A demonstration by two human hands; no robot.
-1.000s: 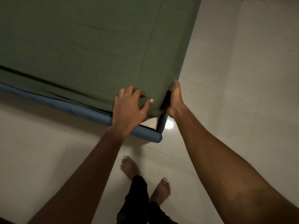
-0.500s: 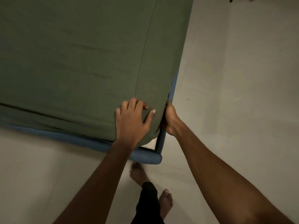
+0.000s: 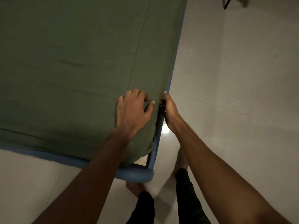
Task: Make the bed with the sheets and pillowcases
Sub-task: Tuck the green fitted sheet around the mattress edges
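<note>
Now the spread left grip (image 3: 132,110) is pressing the sheet (image 3: 72,62); the right grip (image 3: 168,107), pinching its edge, should be tucking snugly.

matt green cloth sheet (image 3: 72,62), glossy tiled floor (image 3: 234,78)
</note>
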